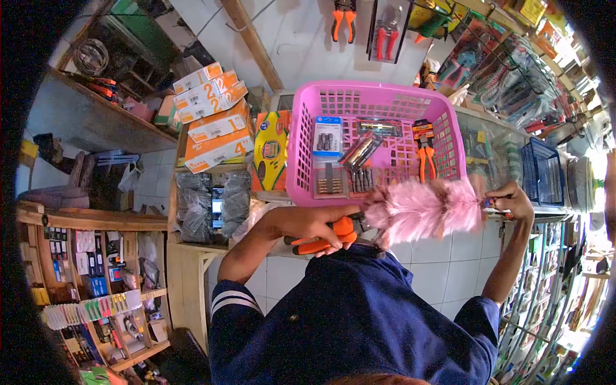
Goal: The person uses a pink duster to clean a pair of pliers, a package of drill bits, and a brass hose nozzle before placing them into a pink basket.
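Observation:
My left hand (307, 226) is wrapped round a pair of orange-handled pliers (337, 236), held close in front of my chest. The jaws are mostly hidden beside the duster. My right hand (510, 201) grips the handle of a pink fluffy duster (427, 210), whose head stretches left towards the pliers. Just beyond both hands stands a pink plastic basket (299, 138). Inside it lie a blue-carded pack (328, 136), several clear packs of small metal parts, and another pair of orange-handled pliers (426, 159). The duster overlaps the basket's near rim.
Orange and white boxes (218, 128) are stacked left of the basket, beside a yellow and black pack (271, 151). Dark bagged goods (194, 205) sit nearer. A blue basket (542, 170) stands at right. Hand tools (387, 32) hang on the wall; stocked shelves (99, 289) are at lower left.

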A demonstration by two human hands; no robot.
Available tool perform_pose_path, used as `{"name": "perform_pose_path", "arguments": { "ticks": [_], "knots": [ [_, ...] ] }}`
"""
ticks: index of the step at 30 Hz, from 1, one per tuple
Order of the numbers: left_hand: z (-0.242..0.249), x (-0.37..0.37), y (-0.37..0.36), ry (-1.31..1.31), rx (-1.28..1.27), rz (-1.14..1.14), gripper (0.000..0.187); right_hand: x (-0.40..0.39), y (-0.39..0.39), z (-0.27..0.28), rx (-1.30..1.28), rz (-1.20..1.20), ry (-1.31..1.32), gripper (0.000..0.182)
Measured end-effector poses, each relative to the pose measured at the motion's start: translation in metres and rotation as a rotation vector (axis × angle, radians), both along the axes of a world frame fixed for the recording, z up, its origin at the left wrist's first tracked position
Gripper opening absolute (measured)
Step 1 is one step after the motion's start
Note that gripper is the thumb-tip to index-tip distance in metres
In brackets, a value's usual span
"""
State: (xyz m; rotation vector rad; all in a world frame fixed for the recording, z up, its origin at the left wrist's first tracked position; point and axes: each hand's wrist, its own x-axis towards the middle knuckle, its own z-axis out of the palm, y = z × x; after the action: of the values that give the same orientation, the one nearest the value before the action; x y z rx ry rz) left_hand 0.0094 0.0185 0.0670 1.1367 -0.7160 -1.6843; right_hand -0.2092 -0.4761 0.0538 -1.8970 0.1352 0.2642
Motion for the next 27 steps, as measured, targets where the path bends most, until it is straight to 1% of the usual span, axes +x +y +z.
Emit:
{"name": "perform_pose_path", "arguments": {
  "ticks": [3,6,7,10,11,12,13,14,15,16,17,18,19,20,21,22,23,24,26,27],
  "knots": [
    [-0.012,0.006,-0.007,-0.023,0.003,-0.129,0.028,0.004,0.008,-0.015,-0.010,-0.021,0.028,0.044],
    [-0.023,0.013,-0.011,-0.006,0.083,-0.235,0.031,0.021,0.039,-0.017,0.024,-0.013,0.021,0.045],
    [-0.021,0.013,-0.009,0.004,0.017,-0.185,0.049,0.020,0.042,-0.010,0.023,-0.023,0.030,0.044],
    [-0.014,0.011,0.001,0.107,-0.137,0.026,0.069,-0.012,-0.001,-0.034,-0.106,-0.223,-0.022,0.054],
    [-0.006,0.016,0.005,0.025,-0.030,0.031,0.083,-0.023,-0.007,-0.025,-0.125,-0.285,-0.006,0.054],
    [-0.006,0.018,0.009,0.065,-0.018,0.061,0.082,-0.034,-0.011,-0.015,-0.145,-0.343,0.010,0.055],
    [-0.007,0.020,0.012,0.107,-0.007,0.093,0.081,-0.039,-0.011,-0.016,-0.183,-0.438,-0.061,0.054],
    [-0.008,0.022,0.013,0.148,0.003,0.126,0.080,-0.046,-0.011,-0.014,-0.241,-0.533,-0.078,0.051],
    [-0.009,0.021,0.013,0.198,0.021,0.167,0.084,-0.057,-0.022,-0.023,-0.124,-0.524,-0.134,0.051],
    [-0.008,0.021,0.012,0.197,0.013,0.157,0.085,-0.060,-0.025,-0.031,-0.006,-0.521,-0.186,0.051],
    [-0.007,0.021,0.007,0.199,0.005,0.141,0.086,-0.059,-0.018,-0.057,0.052,-0.764,-0.334,0.043],
    [-0.006,0.019,0.002,0.201,-0.001,0.122,0.087,-0.052,-0.002,-0.056,0.088,-0.728,-0.340,0.039],
    [-0.002,0.016,-0.001,0.214,0.002,0.156,0.071,-0.044,0.015,-0.055,0.125,-0.692,-0.345,0.036],
    [-0.009,0.015,-0.004,0.216,-0.008,0.097,0.062,-0.036,0.032,-0.053,0.163,-0.656,-0.348,0.033],
    [-0.020,0.017,-0.008,0.217,-0.017,0.037,0.053,-0.019,0.033,-0.050,0.104,-0.308,-0.387,0.035],
    [-0.026,0.017,-0.011,0.217,-0.027,-0.024,0.045,0.000,0.065,-0.025,0.068,-0.241,-0.292,0.036],
    [-0.019,0.010,-0.013,0.223,-0.006,0.045,0.016,0.003,0.061,-0.033,0.039,-0.182,-0.172,0.036],
    [-0.015,0.009,-0.013,0.226,-0.015,0.046,0.017,0.008,0.069,-0.045,0.019,-0.211,-0.244,0.038],
    [-0.009,0.012,-0.013,0.228,-0.042,0.062,0.018,0.004,0.070,-0.038,0.056,-0.280,-0.124,0.038],
    [-0.001,0.011,-0.012,0.264,0.009,0.099,0.018,0.002,0.073,-0.038,0.072,-0.262,-0.134,0.038]
  ]
}}
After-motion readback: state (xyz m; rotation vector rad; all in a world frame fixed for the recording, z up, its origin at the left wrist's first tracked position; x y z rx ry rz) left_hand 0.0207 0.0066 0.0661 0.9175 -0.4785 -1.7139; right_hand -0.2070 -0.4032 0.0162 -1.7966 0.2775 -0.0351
